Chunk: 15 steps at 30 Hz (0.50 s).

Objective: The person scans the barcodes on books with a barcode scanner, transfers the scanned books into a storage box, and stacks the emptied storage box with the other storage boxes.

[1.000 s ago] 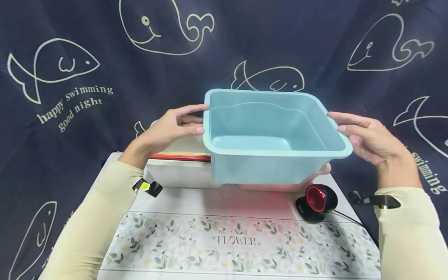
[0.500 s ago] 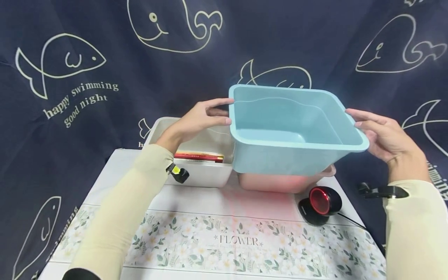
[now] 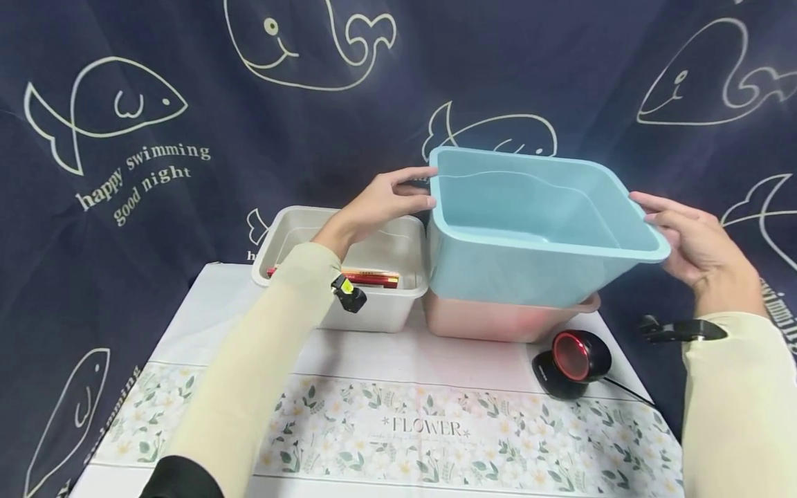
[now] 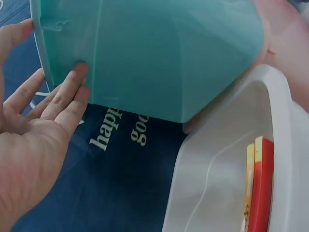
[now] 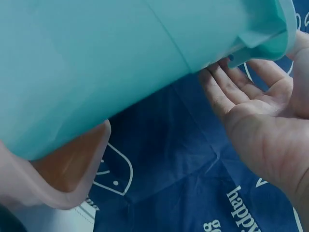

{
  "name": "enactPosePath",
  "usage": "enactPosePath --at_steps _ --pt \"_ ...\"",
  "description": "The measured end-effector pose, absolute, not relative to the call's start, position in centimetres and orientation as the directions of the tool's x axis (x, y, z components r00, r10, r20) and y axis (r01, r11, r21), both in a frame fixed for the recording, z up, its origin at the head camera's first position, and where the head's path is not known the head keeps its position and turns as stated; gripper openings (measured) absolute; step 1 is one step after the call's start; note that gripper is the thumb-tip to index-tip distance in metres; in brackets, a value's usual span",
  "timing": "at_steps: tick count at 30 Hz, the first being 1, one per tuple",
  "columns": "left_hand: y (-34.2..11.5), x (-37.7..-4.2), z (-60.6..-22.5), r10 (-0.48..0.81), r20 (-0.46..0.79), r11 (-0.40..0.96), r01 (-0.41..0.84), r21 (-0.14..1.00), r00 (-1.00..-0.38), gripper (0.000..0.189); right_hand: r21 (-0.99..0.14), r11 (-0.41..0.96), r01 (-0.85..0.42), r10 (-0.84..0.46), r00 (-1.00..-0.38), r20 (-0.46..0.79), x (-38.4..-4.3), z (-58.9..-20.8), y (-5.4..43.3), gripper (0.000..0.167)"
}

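Observation:
A light blue plastic bin [image 3: 510, 273], with nothing visible inside, is held up at its two ends in the head view. My left hand [image 3: 382, 199] grips its left rim, fingers against the outer wall below the lip in the left wrist view. At the opposite end, my right hand [image 3: 694, 245] holds the right rim, its fingers under the lip in the right wrist view. Beneath the blue bin stands a pink bin [image 3: 498, 324]; the blue bin's bottom sits over or partly within its opening. How deep it goes is hidden.
Left of the pink bin stands an off-white bin [image 3: 367, 312] holding red and yellow flat boxes [image 3: 373, 279]. A black device with a red glowing ring [image 3: 579, 360] and cable stands at front right. A flower-printed cloth [image 3: 411, 432] covers the table; a dark fish-patterned curtain [image 3: 349, 145] hangs behind.
Both hands have carried the blue bin to the right, from partly in front of the off-white bin to above the pink one. More of the off-white bin now shows.

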<state>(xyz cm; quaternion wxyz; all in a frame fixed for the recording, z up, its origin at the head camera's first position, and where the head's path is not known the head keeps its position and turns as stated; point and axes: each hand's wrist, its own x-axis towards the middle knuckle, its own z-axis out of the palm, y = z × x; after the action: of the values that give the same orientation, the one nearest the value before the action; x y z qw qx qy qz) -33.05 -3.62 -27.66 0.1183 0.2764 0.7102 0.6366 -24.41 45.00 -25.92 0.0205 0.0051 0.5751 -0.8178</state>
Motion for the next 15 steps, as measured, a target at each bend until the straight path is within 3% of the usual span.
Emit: enactPosePath --at_steps 15 --pt "-1.5 -33.5 -28.2 0.52 0.178 0.013 0.216 0.976 -0.835 0.063 -0.96 -0.28 0.017 -0.008 -1.0 -0.015 -25.5 -26.1 45.4 0.048"
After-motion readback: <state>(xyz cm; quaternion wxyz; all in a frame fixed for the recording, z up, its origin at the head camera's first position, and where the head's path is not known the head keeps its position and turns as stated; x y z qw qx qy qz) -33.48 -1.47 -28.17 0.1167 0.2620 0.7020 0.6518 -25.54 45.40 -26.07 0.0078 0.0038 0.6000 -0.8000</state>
